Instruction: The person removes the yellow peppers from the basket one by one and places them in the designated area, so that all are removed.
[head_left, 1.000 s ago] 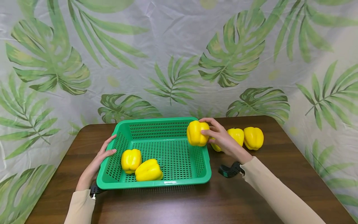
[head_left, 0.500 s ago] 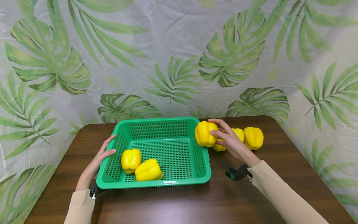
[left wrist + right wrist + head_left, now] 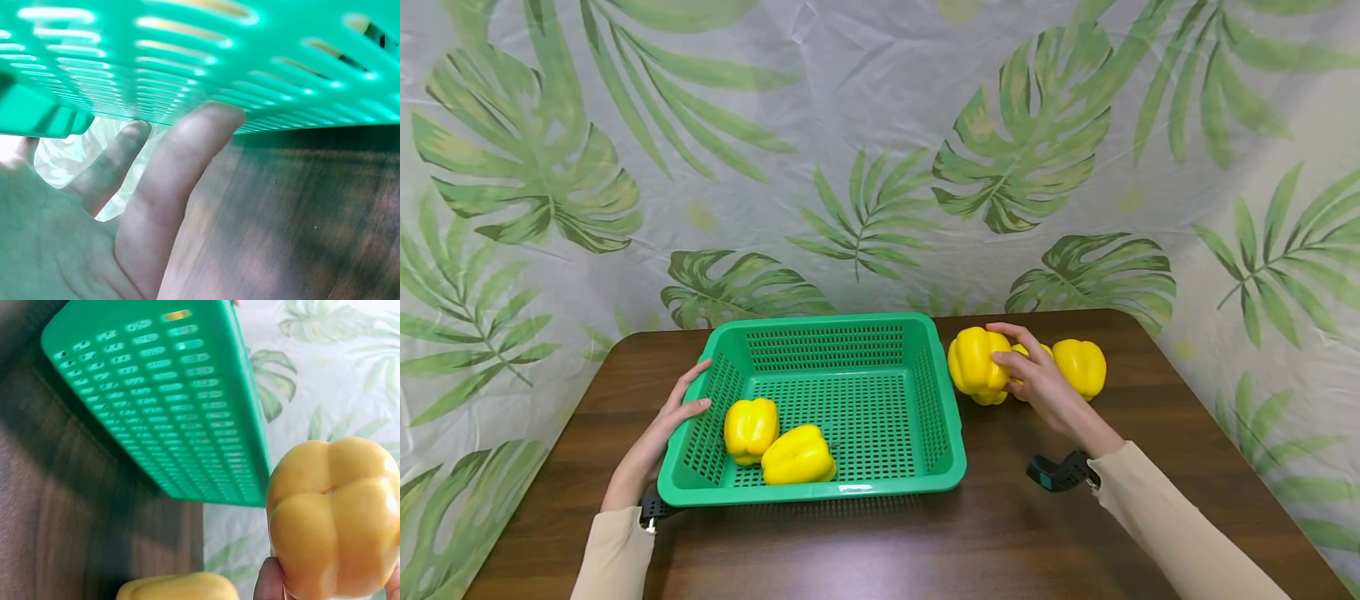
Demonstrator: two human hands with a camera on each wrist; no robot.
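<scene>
A green plastic basket [image 3: 880, 492] with slotted walls stands on the table, with two yellow bell peppers inside, one upright [image 3: 751, 429] and one on its side [image 3: 800, 456]. My left hand [image 3: 658, 437] grips the basket's left rim; in the left wrist view, fingers [image 3: 178, 181] reach up against its slotted outer wall. Right of the basket, my right hand [image 3: 1048, 387] holds another yellow bell pepper [image 3: 976, 362] between thumb and fingers. The right wrist view shows this pepper [image 3: 334, 519] from its lobed end, beyond the basket's outer wall.
More yellow bell peppers lie on the table at the right, one [image 3: 1080, 368] in plain sight, others partly hidden behind my right hand and the held pepper. The brown wooden table [image 3: 880, 558] reaches back to a leaf-patterned cloth [image 3: 880, 125].
My right hand has moved right with its pepper, from above the basket's right rim to outside it, near the other peppers. The left hand and the basket stay in place.
</scene>
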